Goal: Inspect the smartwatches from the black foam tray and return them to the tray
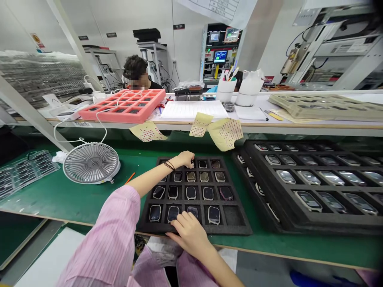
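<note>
1. At a green workbench [60,199], a worker in pink striped sleeves reaches over a black foam tray [233,230] set with square, round-cornered watches in rows of compartments.
2. The left hand [187,158], a dark band at its wrist, bends over the back row, fingers drawn together at a pale-framed watch [192,164] in its compartment — whether they pinch it or merely touch it, one cannot tell.
3. The right hand [191,233] lies across the tray's front edge, fingers loosely curved, thumb apart, beside a silver-framed, dark-faced watch [172,213] in the front row.
4. Nearby: a round white fan [92,162] to the left, stacked black foam trays [271,191] of watches to the right — and, beyond the shelf, a dark-haired co-worker [136,67].
</note>
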